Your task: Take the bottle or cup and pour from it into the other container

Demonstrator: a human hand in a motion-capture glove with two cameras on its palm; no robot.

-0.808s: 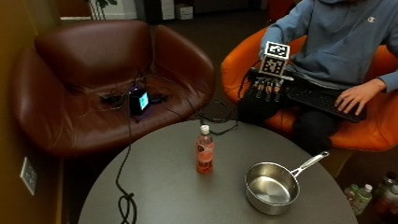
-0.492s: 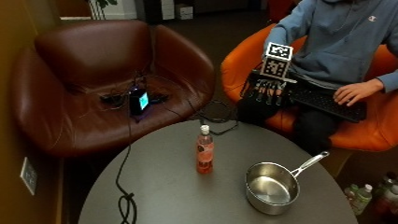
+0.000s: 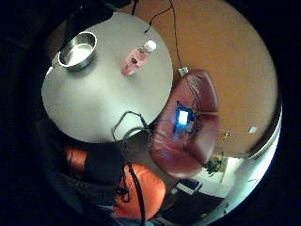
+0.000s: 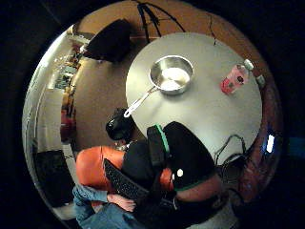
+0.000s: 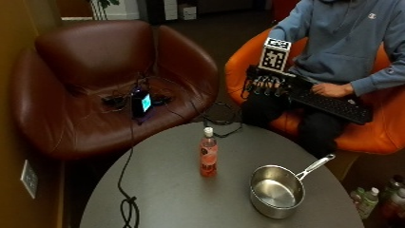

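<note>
The gloved hand [image 5: 265, 84] hangs empty, fingers seemingly relaxed, well short of the bottle [image 5: 208, 153] beside the pan [image 5: 276, 191].

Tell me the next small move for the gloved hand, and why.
Probably lower the gloved right hand toward the pink bottle: the hand hangs above the table edge holding nothing, while the bottle stands upright, capped, beside the empty saucepan.

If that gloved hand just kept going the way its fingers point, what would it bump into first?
Probably the round table's near edge: the gloved right hand hangs fingers-down above it, short of the pink bottle and saucepan. Depth is unclear.
</note>
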